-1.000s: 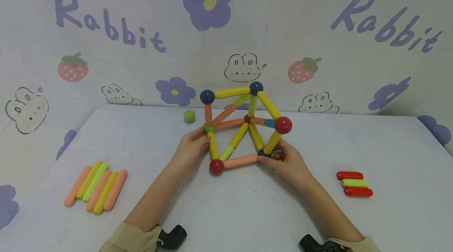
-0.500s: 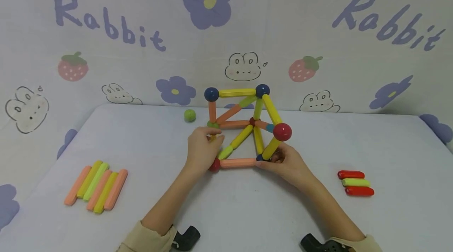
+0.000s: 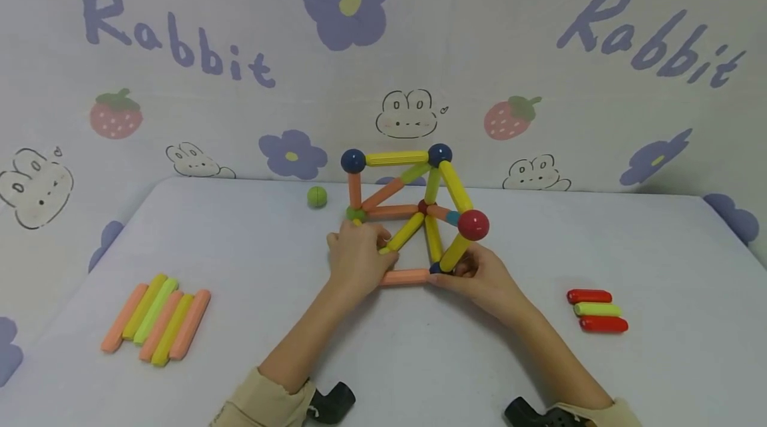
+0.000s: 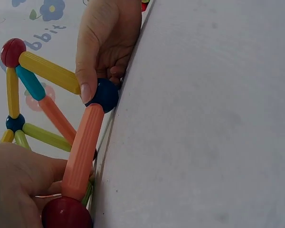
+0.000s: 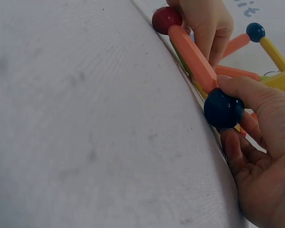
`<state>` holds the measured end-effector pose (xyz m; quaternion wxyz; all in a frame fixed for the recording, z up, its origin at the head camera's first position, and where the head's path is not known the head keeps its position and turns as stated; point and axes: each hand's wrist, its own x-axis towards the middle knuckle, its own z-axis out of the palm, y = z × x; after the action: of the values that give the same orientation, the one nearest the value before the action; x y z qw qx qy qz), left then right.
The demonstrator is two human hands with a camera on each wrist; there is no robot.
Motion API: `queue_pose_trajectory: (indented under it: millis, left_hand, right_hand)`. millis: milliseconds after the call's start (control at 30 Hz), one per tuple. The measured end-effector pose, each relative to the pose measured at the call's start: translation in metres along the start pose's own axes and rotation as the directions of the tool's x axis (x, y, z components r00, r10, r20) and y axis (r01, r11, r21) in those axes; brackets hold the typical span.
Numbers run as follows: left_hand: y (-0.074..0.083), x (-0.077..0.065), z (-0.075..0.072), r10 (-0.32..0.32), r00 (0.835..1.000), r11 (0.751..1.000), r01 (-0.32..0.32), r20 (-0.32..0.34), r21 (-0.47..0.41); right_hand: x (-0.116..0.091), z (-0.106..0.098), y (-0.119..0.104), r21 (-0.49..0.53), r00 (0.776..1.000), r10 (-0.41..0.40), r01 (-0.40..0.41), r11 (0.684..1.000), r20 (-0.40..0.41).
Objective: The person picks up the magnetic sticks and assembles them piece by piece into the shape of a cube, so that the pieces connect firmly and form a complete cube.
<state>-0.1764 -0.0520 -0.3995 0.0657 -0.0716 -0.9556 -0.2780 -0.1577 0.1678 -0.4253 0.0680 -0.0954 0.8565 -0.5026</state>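
Observation:
A frame of coloured building sticks and balls stands on the table between both hands. My left hand (image 3: 361,257) reaches over its front left and pinches the slanted yellow-and-lime stick (image 3: 403,234); the stick's lower end is hidden behind the hand. At the front right corner my right hand (image 3: 485,277) grips the dark blue ball (image 5: 223,108) between thumb and fingers. An orange stick (image 4: 83,152) joins that ball to a red ball (image 4: 67,213), which the left hand hides in the head view. Another red ball (image 3: 473,225) sits raised at the right, and two blue balls top the back.
Several orange, yellow and lime sticks (image 3: 157,320) lie side by side at the left. Two red sticks and a lime stick (image 3: 597,310) lie at the right. A loose green ball (image 3: 317,197) rests behind the frame. A printed cloth hangs at the back.
My left hand has moved from the green ball at the frame's left, rightward and nearer, onto the slanted stick. The frame has turned slightly and settled. My right hand keeps its hold.

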Motion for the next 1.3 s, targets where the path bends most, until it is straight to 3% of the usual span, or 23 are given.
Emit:
queue_pose_trajectory:
  millis: [233, 500, 1300]
  left_hand:
    - [-0.0019, -0.0010, 0.0025, 0.010, 0.999, 0.998, -0.012, -0.039, -0.054]
    - [-0.0031, -0.0003, 0.0020, 0.003, 0.999, 0.994, -0.007, -0.035, -0.112]
    - [-0.0023, -0.0038, -0.0017, 0.002, 0.999, 0.996, -0.004, -0.032, -0.085]
  right_hand:
    - [-0.0002, 0.0000, -0.0007, -0.013, 1.000, 0.001, -0.001, 1.000, -0.002]
    - [0.0000, -0.0001, -0.0012, -0.007, 1.000, -0.006, 0.006, 1.000, 0.002]
    - [-0.0008, -0.0008, -0.0012, 0.016, 1.000, -0.016, 0.016, 1.000, 0.012]
